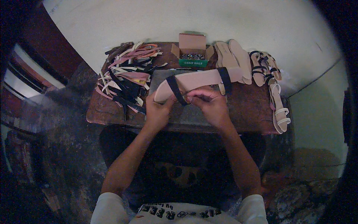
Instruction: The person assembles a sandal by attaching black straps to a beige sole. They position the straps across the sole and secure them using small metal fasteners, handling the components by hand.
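A pale pink sandal (199,79) is held up crosswise above the table, with one black strap (177,89) over its left end and another black strap (224,81) around its right end. My left hand (158,111) grips the left end of the sandal, its thumb by the near edge. My right hand (212,107) is closed in a pinch at the lower end of the left black strap, under the sandal's near edge. The fingertips partly cover the strap end, and any small piece between them cannot be made out.
Loose straps (126,80) in several colours heap at the table's left. An open green box (192,61) of small nails stands at the back. Plain soles (238,59), black-strapped sandals (258,69) and white-strapped sandals (279,110) line the right side of the wooden table (250,112).
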Tool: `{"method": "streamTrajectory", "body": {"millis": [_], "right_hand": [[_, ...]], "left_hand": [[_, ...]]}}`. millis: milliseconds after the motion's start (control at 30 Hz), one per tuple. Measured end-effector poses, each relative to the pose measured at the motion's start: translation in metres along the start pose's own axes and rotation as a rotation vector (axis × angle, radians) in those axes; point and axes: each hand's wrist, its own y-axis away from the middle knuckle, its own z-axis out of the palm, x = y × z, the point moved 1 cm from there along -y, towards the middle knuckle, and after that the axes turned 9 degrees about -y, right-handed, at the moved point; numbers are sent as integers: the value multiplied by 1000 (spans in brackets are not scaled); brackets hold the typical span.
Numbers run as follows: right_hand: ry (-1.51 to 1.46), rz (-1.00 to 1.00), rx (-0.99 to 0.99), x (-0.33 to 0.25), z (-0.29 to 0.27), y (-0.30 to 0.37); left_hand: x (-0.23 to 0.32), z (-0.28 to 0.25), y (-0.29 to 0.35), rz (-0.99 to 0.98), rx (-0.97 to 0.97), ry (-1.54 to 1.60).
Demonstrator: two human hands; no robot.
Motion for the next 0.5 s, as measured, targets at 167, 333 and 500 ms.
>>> {"method": "streamTrajectory", "body": {"millis": [167, 333, 500], "right_hand": [[33, -126, -6, 1, -1, 0], [112, -184, -48, 1, -3, -3], [43, -48, -113, 20, -8, -7]], "left_hand": [[7, 1, 0, -9, 0, 15], [2, -3, -1, -75, -30, 15], [12, 0, -3, -133, -59, -75]]}}
